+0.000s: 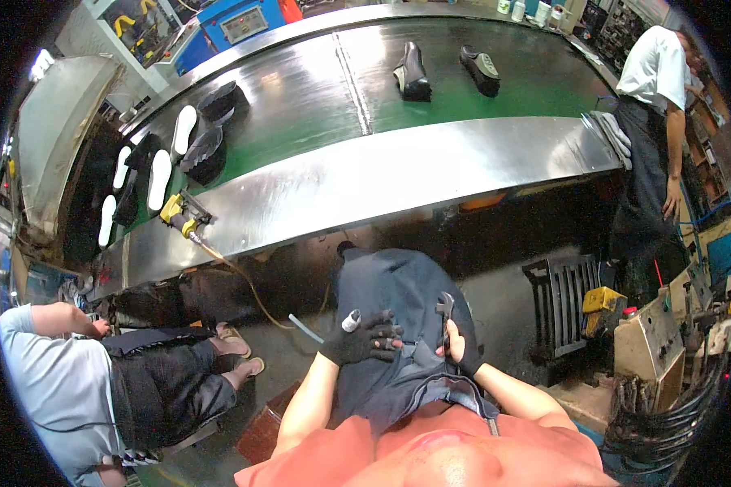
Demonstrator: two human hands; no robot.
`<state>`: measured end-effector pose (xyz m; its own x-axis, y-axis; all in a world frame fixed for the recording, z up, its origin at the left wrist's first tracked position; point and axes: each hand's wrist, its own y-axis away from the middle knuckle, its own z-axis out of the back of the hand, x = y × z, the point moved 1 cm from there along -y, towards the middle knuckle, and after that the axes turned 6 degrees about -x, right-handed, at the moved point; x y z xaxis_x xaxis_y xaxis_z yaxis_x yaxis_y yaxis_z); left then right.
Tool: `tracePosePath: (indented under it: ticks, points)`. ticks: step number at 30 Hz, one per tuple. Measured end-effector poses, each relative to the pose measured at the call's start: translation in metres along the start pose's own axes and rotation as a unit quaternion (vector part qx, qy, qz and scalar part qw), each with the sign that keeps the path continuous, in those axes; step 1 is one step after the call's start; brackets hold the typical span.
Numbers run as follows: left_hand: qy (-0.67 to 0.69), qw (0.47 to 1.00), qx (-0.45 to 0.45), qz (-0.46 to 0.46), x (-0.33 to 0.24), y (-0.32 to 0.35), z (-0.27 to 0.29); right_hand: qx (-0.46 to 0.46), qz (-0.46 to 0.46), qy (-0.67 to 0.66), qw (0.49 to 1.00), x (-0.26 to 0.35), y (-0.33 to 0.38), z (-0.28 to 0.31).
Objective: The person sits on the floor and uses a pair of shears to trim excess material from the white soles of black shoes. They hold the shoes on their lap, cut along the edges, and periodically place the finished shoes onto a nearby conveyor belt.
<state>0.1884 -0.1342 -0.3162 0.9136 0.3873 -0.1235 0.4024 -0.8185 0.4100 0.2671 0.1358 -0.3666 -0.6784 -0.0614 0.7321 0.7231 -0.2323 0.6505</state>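
Observation:
My left hand (pixel 364 339), in a dark glove that leaves the fingertips bare, lies on the dark trousers (pixel 390 284) over my lap. Its fingers are spread with nothing held, and something white is wrapped around the thumb. In my right hand (pixel 461 347), also gloved, is a pair of metal pincers (pixel 446 307), held upright with the jaws pointing away from me. Part of the handles is hidden by the fingers. Both hands rest over my thighs, apart from each other and below the bench edge.
Ahead runs a green conveyor belt (pixel 300 134) with a metal rim (pixel 398 170). Dark shoes (pixel 414 73) and white soles (pixel 160 180) stand on it. A yellow nail gun (pixel 179 213) with a hose lies on the rim. People sit left (pixel 73 381) and stand right (pixel 650 122). A control box (pixel 650 341) stands right.

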Motion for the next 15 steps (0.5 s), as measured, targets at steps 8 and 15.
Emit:
tracePosePath:
  ticks: [8,15]
  points:
    - [0.008,1.0,-0.019,-0.017,-0.023,0.005,0.015,0.072,-0.085,0.075,0.991,0.03,-0.057,-0.015]
    - [-0.024,0.999,-0.035,-0.03,-0.05,-0.003,0.01,0.111,-0.095,0.087,0.985,0.057,-0.082,-0.022]
